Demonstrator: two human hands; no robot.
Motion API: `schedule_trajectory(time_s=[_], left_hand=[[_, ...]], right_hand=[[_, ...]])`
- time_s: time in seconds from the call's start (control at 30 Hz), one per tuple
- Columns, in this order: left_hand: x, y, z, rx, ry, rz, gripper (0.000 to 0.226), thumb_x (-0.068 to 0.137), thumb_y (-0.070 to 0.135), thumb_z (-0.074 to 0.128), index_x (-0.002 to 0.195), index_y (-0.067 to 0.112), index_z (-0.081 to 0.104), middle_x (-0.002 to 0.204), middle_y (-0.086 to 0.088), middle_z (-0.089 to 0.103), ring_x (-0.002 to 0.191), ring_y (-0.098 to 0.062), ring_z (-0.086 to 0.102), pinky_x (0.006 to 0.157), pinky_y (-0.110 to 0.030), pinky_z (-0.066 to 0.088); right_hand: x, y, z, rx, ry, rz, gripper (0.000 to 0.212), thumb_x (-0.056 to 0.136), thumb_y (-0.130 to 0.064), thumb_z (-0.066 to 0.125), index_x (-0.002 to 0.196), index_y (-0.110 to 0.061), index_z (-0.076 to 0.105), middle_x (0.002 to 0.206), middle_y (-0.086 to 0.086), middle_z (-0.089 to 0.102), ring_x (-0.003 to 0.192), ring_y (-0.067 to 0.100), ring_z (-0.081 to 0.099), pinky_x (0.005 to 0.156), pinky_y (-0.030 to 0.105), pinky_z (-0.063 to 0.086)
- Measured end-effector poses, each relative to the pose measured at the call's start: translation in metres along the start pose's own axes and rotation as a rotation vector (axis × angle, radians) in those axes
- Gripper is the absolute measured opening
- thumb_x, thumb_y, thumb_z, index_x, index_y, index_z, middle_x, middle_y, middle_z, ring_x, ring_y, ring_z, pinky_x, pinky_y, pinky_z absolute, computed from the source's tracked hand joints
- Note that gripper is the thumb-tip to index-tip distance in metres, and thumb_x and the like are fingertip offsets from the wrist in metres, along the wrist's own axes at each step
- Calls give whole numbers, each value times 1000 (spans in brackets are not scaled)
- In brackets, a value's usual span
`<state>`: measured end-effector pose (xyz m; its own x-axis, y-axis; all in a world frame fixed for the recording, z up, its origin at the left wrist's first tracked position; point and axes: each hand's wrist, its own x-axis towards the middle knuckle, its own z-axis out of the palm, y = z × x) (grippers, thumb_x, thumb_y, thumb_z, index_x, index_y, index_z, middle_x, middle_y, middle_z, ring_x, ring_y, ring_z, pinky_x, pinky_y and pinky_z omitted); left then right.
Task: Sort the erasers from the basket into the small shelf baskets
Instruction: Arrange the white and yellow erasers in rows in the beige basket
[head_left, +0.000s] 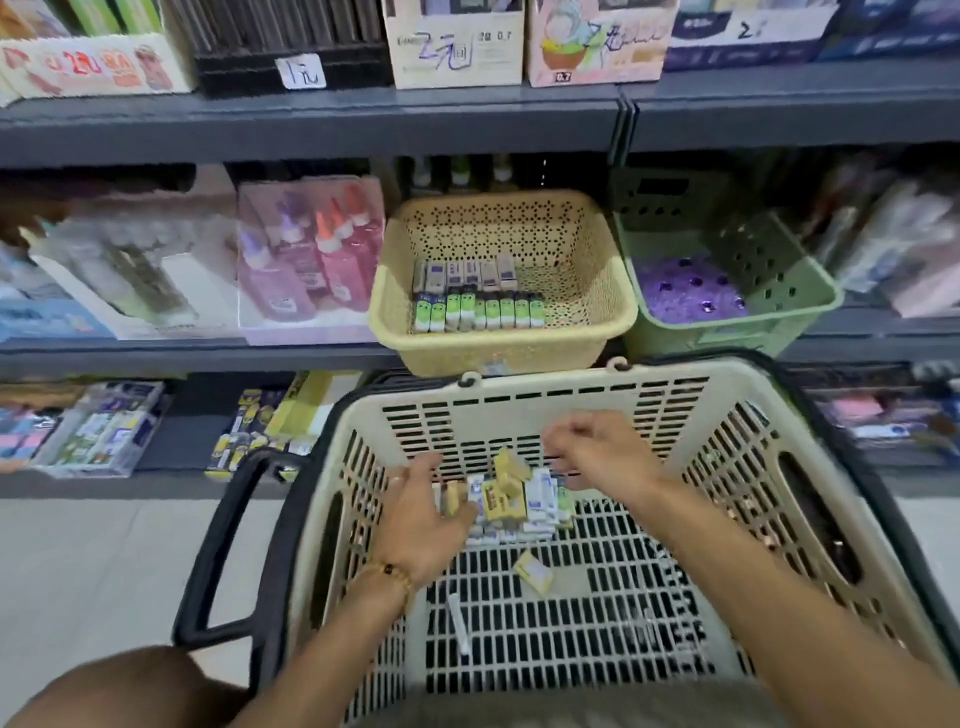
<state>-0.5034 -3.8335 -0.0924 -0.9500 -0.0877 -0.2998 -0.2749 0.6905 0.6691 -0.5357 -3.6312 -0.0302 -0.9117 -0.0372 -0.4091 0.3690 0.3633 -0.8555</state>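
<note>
Both hands are down inside the big cream slotted plastic shopping basket (597, 395), over the eraser pile. Left hand (423, 512): palm turned inward, fingers loosely extended beside the pile, touching or just beside a few small boxed erasers; can't tell if it's actually pinching one. Beaded bracelet (389, 574) on that wrist. Right hand (597, 449): fingers curled, hovering above the far side of the pile; motion blur, can't tell if anything is held.

Pile of small boxed erasers, yellow-tan and white-blue sleeves (519, 499), sits at the far end of the basket floor. One loose yellow boxed eraser (535, 571) lies apart, nearer the body. White stick-like item (460, 621) on the floor grid too.

On the shelf just behind: tan perforated plastic shelf basket (597, 291) with two neat rows of erasers at its left front, grey-sleeved row (465, 275) behind, green-white row (480, 312) in front. Right of it, a pale green plastic basket (779, 280) holding purple items. Black basket handle (228, 540) folded down left.
</note>
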Motion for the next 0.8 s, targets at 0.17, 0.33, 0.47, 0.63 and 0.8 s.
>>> schedule_trajectory(time_s=[0.17, 0.33, 0.47, 0.63, 0.8], left_hand=[[26, -8, 40, 309, -208, 9, 95, 62, 74, 63, 138, 34, 21, 130, -3, 36, 122, -30, 39, 100, -44, 40], [35, 8, 95, 270, -23, -43, 83, 53, 83, 49, 117, 37, 24, 124, 0, 35, 116, -31, 40, 92, -42, 41], [40, 9, 112, 432, 20, -18, 76, 72, 75, 47, 130, 32, 25, 136, -4, 32, 122, -39, 34, 94, -52, 40], [36, -7, 101, 644, -34, 144, 80, 55, 71, 44, 126, 37, 30, 125, 7, 42, 109, -32, 37, 85, -47, 40], [38, -25, 91, 785, -38, 235, 81, 61, 67, 64, 126, 31, 31, 135, 3, 35, 109, -31, 39, 85, -50, 45]], right_hand=[[32, 50, -3, -142, -43, 258, 42, 99, -28, 53, 118, 9, 61, 109, 23, 68, 98, 30, 68, 91, 44, 54], [57, 88, 9, -24, -94, 436, 32, 98, -38, 52, 106, -9, 64, 110, 9, 65, 103, 26, 63, 91, 43, 54], [69, 98, 16, 44, -90, 436, 24, 98, -34, 52, 81, -23, 63, 86, 1, 70, 82, 16, 68, 73, 32, 57], [69, 104, 16, 87, -110, 429, 23, 94, -38, 58, 89, -20, 70, 68, -10, 74, 63, 5, 69, 63, 26, 55], [75, 102, 28, -9, -70, 393, 29, 92, -35, 62, 102, -8, 65, 98, 8, 72, 89, 21, 69, 82, 40, 59]])
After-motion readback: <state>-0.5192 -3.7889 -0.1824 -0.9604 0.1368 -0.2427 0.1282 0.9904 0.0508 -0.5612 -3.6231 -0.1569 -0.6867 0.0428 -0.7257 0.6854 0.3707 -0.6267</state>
